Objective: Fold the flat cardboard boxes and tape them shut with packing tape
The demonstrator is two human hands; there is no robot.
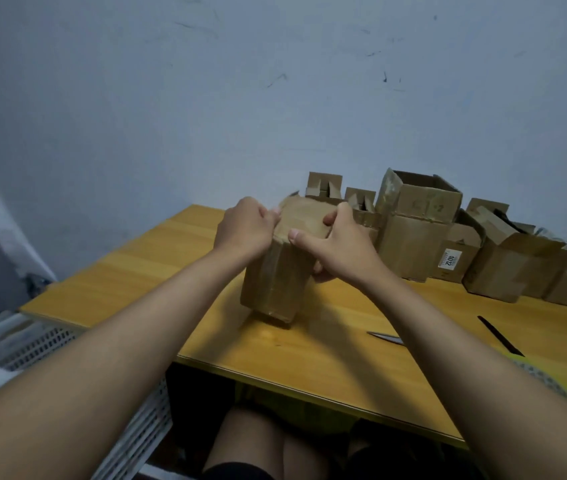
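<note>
A small brown cardboard box (277,278) stands tilted on the yellow wooden table (327,355), in the middle. Its top flaps are folded down. My left hand (245,228) grips the box's top left edge, fingers curled over the flap. My right hand (339,244) holds the top right side, thumb laid across the top flap and fingers wrapped down the far side. No tape roll shows in view.
Several assembled open-topped cardboard boxes (417,226) stand in a row along the back right of the table. A scissor blade (384,337) lies near my right forearm, and a dark strip (498,336) lies further right. A white perforated basket (36,344) sits left of the table.
</note>
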